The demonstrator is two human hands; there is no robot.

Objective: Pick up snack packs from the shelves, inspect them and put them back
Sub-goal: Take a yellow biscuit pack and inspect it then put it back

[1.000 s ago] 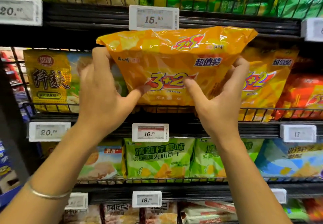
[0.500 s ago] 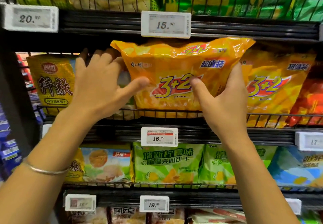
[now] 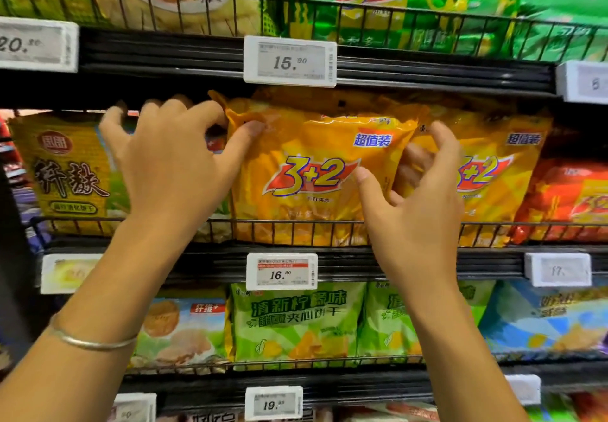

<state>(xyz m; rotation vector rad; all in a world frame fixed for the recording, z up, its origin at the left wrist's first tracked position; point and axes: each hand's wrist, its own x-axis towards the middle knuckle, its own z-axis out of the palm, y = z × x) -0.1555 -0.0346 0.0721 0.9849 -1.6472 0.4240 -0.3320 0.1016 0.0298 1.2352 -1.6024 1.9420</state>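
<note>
Snack pack: the orange "3+2" pack [image 3: 316, 171] stands upright on the middle shelf [image 3: 411, 258], behind the wire rail [image 3: 296, 224], directly under the 15.90 price tag [image 3: 290, 61].
Left hand: your left hand [image 3: 171, 165] is at the pack's upper left corner. The thumb presses the front face near that corner; the fingers are spread and reach past the pack's left edge toward the back of the shelf. You are not gripping the pack with it; the hand reads as released.
Right hand: your right hand [image 3: 418, 204] is at the pack's right edge. The thumb lies on the front near the logo, and the fingers curl loosely into the gap between this pack and its neighbour. Whether they are pinching the edge or only touching it, I cannot tell.
Neighbours: a second orange "3+2" pack [image 3: 500, 178] stands just beside on the right, touching; a red pack [image 3: 566, 201] is further right. A yellow pack [image 3: 69, 171] stands on the left, partly behind your left hand.
Lower shelf: green packs [image 3: 296, 323] sit below the 16.90 price tag [image 3: 282, 272].
Wrist: a thin metal bangle [image 3: 88, 339] is on your left forearm.
</note>
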